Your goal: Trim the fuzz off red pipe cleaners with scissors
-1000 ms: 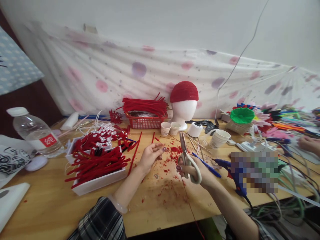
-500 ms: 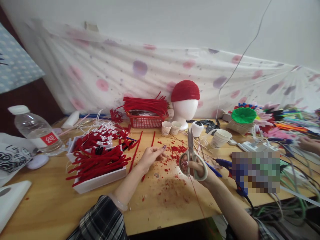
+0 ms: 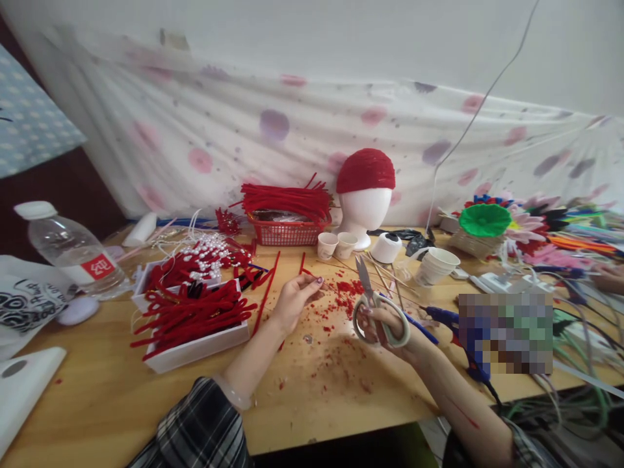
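The fingers of the right hand (image 3: pixel 389 330) grip the scissors (image 3: pixel 373 298) just right of centre frame, near the left hand (image 3: pixel 292 302) (whether its fingers pinch anything, I cannot tell), so a hasty snip could nick a fingertip.

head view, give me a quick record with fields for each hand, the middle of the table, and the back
left hand: fingers bent above the table; can't tell if anything is pinched
right hand: holds scissors, blades pointing up in the picture
table middle: scattered red scraps
back: red basket of red strips; white head form wearing a red cap
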Available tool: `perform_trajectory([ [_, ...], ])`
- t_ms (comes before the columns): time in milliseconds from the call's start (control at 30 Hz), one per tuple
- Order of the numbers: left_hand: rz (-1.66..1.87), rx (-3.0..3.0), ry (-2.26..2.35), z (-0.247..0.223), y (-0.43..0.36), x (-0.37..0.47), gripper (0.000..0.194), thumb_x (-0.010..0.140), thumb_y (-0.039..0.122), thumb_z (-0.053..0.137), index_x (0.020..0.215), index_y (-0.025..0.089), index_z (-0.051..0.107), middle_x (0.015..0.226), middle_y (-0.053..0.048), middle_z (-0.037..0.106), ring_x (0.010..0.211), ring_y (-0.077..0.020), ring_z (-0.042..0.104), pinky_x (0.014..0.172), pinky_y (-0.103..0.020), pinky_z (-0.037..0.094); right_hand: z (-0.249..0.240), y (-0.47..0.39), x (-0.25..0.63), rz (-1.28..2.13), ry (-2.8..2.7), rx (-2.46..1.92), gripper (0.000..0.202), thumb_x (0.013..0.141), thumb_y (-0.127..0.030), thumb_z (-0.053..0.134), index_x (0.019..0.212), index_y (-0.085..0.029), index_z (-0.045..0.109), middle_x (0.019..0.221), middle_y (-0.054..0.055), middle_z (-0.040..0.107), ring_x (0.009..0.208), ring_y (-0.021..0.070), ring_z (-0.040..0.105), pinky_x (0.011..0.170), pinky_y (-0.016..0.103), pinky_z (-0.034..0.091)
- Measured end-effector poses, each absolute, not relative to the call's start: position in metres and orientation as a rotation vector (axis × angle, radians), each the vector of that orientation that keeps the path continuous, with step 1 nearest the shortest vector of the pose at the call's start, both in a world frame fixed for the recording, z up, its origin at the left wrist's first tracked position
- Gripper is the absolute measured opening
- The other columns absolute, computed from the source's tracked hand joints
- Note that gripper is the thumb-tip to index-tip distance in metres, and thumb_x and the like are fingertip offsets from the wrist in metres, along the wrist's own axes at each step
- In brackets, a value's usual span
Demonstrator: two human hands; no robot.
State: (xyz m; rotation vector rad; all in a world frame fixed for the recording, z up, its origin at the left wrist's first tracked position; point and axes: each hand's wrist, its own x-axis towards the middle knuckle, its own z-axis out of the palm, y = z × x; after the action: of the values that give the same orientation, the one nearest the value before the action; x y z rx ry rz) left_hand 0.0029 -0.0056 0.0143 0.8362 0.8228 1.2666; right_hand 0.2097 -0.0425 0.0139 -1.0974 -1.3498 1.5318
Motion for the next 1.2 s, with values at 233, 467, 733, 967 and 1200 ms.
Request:
perform_trajectory([
  [233, 1.426, 0.931, 0.983, 0.008, 0.003, 0.002, 0.018, 0.058, 0.028, 0.077, 0.059, 0.015, 0.063, 0.06, -0.002, 0.065, 0.062, -0.0145, 0.059, 0.068, -0.027, 0.044, 0.032, -0.04, 0.23, 1.008, -1.578, -1.392, 0.032, 0.064, -0.038, 0.075, 0.064, -0.02, 0.048, 0.056, -0.006, 0.045, 0.05, 0.0085, 0.04, 0.047, 0.022, 0.028],
  [467, 1.422, 0.901, 1.058, 0.012, -0.005, 0.005, 0.016, 0.059, 0.028, 0.074, 0.056, 0.016, 0.064, 0.055, 0.001, 0.061, 0.057, -0.0118, 0.052, 0.061, -0.024, 0.038, 0.016, -0.053, 0.209, -0.084, -2.256, -1.487, 0.011, 0.078, -0.027, 0.055, 0.073, -0.02, 0.048, 0.075, 0.004, 0.054, 0.065, 0.0148, 0.047, 0.059, 0.026, 0.033],
  [733, 1.376, 0.728, 1.049, 0.013, -0.009, 0.008, 0.018, 0.055, 0.029, 0.075, 0.06, 0.014, 0.067, 0.063, -0.001, 0.061, 0.062, -0.0115, 0.052, 0.059, -0.024, 0.038, -0.001, -0.05, 0.205, -0.179, -2.249, -1.486, 0.008, 0.077, -0.025, 0.054, 0.076, -0.019, 0.049, 0.078, 0.006, 0.055, 0.067, 0.0167, 0.048, 0.06, 0.027, 0.032],
  [967, 1.359, 0.619, 0.981, 0.022, -0.016, 0.01, 0.016, 0.054, 0.024, 0.076, 0.062, 0.012, 0.069, 0.065, -0.003, 0.061, 0.063, -0.0108, 0.053, 0.055, -0.022, 0.038, -0.005, -0.048, 0.203, -0.177, -2.243, -1.452, 0.011, 0.078, -0.027, 0.055, 0.073, -0.02, 0.049, 0.073, 0.004, 0.055, 0.063, 0.0158, 0.046, 0.058, 0.027, 0.03],
  [1200, 1.343, 0.553, 0.942, 0.025, -0.016, 0.01, 0.011, 0.054, 0.019, 0.075, 0.06, 0.013, 0.069, 0.062, -0.002, 0.06, 0.059, -0.009, 0.051, 0.053, -0.021, 0.037, -0.005, -0.048, 0.205, -0.153, -2.241, -1.416, 0.014, 0.079, -0.028, 0.054, 0.07, -0.021, 0.047, 0.069, 0.003, 0.054, 0.061, 0.0151, 0.045, 0.057, 0.027, 0.029],
])
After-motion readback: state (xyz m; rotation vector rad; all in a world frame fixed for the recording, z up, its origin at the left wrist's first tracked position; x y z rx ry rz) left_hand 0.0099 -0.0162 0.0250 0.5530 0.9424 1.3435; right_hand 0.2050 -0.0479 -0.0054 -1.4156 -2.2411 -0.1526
